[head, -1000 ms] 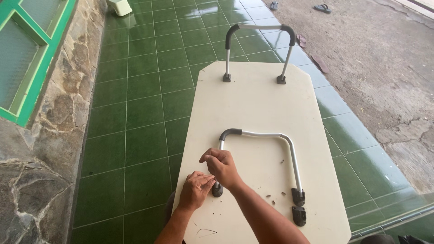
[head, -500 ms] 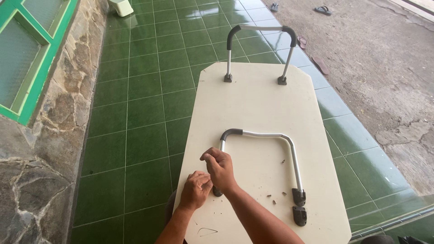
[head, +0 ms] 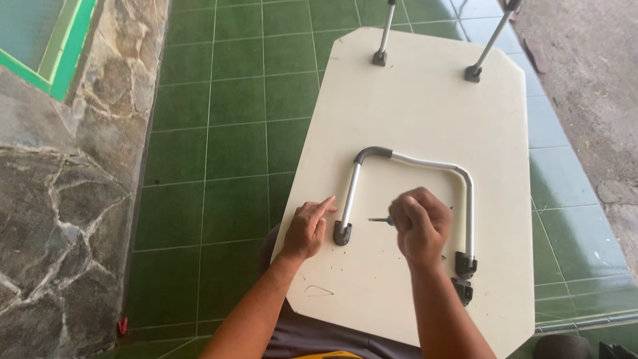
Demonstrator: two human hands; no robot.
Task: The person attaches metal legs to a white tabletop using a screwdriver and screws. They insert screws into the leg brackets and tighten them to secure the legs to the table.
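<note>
- Right hand (head: pixel 420 225): fingers clamped on a small screwdriver (head: pixel 380 220), tip pointing to 9 o'clock toward the black end cap (head: pixel 341 233)
- Left hand (head: pixel 307 229): flat on the cream tabletop (head: pixel 425 106), fingers apart, index extended, just beside that cap at its 9 o'clock
- Folded U-shaped metal leg (head: pixel 412 161): lies flat on the tabletop, at 12 o'clock from both hands
- Second leg (head: pixel 492 43): stands upright at the far end
- Green tiled floor (head: pixel 219 139): beneath the tabletop

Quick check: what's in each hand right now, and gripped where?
Right hand grips a screwdriver by its handle, hidden in the fist; only the shaft shows. Left hand holds nothing, resting on the board.
</note>
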